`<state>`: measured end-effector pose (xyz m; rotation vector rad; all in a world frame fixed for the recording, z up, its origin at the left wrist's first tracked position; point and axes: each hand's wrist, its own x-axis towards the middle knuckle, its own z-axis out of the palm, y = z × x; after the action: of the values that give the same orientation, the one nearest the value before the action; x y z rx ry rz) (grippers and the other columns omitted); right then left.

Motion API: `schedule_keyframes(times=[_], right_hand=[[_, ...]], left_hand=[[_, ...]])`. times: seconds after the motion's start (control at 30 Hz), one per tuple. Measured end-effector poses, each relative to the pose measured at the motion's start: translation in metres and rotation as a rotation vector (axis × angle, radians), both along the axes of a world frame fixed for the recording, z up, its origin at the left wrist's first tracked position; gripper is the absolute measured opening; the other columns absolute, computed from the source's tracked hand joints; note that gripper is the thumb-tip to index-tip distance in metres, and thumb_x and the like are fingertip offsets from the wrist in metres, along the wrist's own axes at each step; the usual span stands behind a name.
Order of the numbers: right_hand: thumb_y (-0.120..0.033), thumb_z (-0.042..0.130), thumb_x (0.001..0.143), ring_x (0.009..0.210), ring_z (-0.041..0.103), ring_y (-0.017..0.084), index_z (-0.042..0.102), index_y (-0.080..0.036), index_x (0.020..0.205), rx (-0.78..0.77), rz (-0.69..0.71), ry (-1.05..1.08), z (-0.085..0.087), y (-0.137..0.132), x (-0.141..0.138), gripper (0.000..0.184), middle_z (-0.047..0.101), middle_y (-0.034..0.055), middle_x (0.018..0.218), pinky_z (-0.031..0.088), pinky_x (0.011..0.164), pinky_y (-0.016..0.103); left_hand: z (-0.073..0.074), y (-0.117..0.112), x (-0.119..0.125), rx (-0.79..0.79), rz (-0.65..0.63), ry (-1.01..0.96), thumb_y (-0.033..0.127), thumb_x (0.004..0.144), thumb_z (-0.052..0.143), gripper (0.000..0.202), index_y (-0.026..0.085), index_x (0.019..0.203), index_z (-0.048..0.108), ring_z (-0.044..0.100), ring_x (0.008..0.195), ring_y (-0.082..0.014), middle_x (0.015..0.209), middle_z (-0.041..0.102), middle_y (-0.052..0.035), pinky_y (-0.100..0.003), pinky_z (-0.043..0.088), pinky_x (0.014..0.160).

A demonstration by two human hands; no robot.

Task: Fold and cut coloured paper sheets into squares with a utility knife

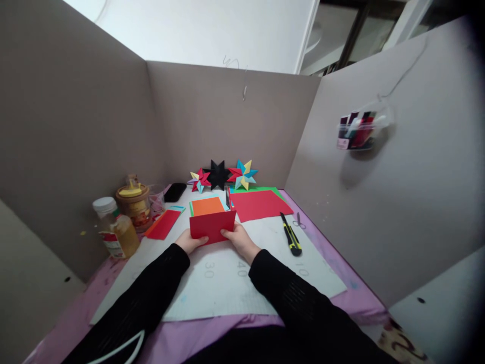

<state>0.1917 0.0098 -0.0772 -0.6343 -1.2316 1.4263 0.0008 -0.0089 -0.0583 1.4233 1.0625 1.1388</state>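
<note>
Between my two hands is a red sheet of paper [212, 226], raised and tilted toward me above the white board [227, 293]. My left hand [192, 241] grips its lower left corner, thumb on the near face. On the right side my right hand [241, 239] pinches the sheet in the same way. Fingers behind the paper are hidden. Just beyond it lies a stack of coloured paper squares with an orange square [207, 206] on top. A large red sheet [259, 204] rests to the right, over a green one.
A yellow and black box cutter [291, 235] and small scissors [299, 221] lie right. Left are a white-capped bottle [116, 230], a jar [133, 202], red paper strips [166, 224] and a black phone [175, 192]. Folded paper stars [218, 175] stand behind; a plastic tub [358, 130] hangs right.
</note>
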Motion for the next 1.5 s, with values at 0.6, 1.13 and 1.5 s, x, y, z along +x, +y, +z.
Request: schedule_keyframes(times=[0.6, 1.13, 1.5], right_hand=[[-0.034, 0.069, 0.060, 0.054, 0.057, 0.013, 0.055, -0.017, 0.085, -0.143, -0.269, -0.105, 0.002, 0.022, 0.022, 0.034, 0.062, -0.0015, 0.062, 0.045, 0.056, 0.025], [-0.046, 0.068, 0.058, 0.102, 0.056, 0.033, 0.049, -0.012, 0.117, -0.323, -0.646, -1.732, 0.007, 0.047, 0.196, 0.071, 0.058, 0.0209, 0.108, 0.044, 0.076, 0.040], [-0.021, 0.062, 0.067, 0.093, 0.057, 0.020, 0.054, -0.019, 0.114, 0.245, -0.613, -1.306, 0.036, 0.027, 0.191, 0.048, 0.061, 0.0075, 0.105, 0.042, 0.078, 0.028]], left_hand=[[-0.011, 0.009, -0.011, -0.252, 0.125, -0.215, 0.040, 0.047, 0.082, 0.058, 0.007, 0.092, 0.068, 0.063, 0.094, -0.0338, 0.098, 0.068, -0.0180, -0.044, 0.049, 0.087], [-0.012, 0.013, -0.027, 0.266, 0.840, 0.458, 0.034, 0.070, 0.062, 0.069, 0.014, 0.131, 0.036, 0.042, 0.122, -0.0281, 0.132, 0.043, -0.0187, -0.044, 0.035, 0.100], [-0.012, -0.003, -0.002, 0.339, 0.338, 1.161, 0.048, 0.076, 0.050, 0.066, 0.013, 0.132, 0.040, 0.022, 0.131, -0.0359, 0.135, 0.044, -0.0139, -0.058, 0.013, 0.104]])
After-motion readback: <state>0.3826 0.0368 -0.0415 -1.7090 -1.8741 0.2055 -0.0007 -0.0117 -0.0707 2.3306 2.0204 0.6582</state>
